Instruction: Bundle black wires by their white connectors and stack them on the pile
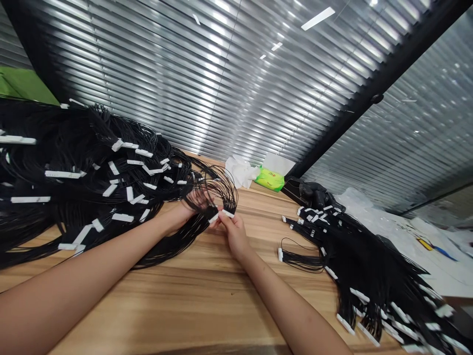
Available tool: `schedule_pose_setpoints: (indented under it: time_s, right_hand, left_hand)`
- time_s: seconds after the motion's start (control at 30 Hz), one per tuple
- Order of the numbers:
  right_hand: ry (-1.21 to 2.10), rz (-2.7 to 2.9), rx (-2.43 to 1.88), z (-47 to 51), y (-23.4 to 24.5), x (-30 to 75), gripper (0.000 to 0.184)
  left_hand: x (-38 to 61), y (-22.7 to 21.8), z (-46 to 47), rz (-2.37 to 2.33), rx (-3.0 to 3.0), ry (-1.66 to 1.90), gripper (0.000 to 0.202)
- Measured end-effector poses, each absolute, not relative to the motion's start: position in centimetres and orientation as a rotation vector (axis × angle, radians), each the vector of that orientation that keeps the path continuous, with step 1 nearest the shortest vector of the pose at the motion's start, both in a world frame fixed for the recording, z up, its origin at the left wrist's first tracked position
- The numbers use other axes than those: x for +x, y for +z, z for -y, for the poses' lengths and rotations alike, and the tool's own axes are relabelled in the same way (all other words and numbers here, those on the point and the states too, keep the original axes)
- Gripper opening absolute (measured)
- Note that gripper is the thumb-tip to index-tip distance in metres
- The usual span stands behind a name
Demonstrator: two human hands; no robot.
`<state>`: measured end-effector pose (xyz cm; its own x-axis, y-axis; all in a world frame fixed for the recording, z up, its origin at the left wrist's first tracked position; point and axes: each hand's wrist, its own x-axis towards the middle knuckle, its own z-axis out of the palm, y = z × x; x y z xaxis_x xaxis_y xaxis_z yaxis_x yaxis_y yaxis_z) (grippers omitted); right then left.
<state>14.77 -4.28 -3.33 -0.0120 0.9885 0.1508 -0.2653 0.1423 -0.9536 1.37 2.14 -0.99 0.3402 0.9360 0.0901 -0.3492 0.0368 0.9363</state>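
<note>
A black wire harness (229, 195) with white connectors arches over the middle of the wooden table. My right hand (236, 234) is closed, with thumb and fingers pinching a white connector (228, 213) at the end of its wires. Beside that connector is a second white connector (213, 217). My left hand (197, 201) is wrapped round the wires, and strands in front partly hide its fingers. Just left of it lies a big heap of black wire harnesses (81, 162) with many white connectors, and my left forearm reaches past its front.
Another pile of black harnesses (364, 261) covers the table's right side. At the back are crumpled white tissue (241, 171) and a green packet (270, 179). A yellow-and-blue tool (436, 249) lies on the white surface at far right. Ribbed glass panels (207, 74) stand behind the table.
</note>
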Motion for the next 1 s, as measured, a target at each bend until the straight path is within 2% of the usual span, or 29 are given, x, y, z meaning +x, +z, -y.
schedule_pose_setpoints:
  time_s: [0.1, 0.2, 0.37, 0.53, 1.0]
  right_hand:
    - [1.088, 0.958, -0.945, 3.9, -3.2, 15.1, 0.021]
    - [1.04, 0.934, -0.963, 3.9, -3.1, 15.2, 0.02]
    - [1.006, 0.98, -0.955, 4.1, -3.4, 15.0, 0.023]
    - [0.98, 0.996, -0.948, 4.0, -3.6, 15.1, 0.023]
    - [1.041, 0.978, -1.026, 3.7, -3.8, 15.1, 0.021]
  left_hand:
    - [1.1, -1.8, -3.6, -0.664, 1.003, 1.155, 0.016]
    - [0.8, -2.2, -4.2, -0.788, 1.009, 1.342, 0.03]
    - [0.4, -1.4, -2.6, -1.055, 1.754, 1.693, 0.015]
    - [0.0, -0.7, -1.4, -0.935, 2.507, 1.539, 0.015]
    - [-1.2, 0.0, -1.6, -0.677, 3.212, 1.287, 0.018]
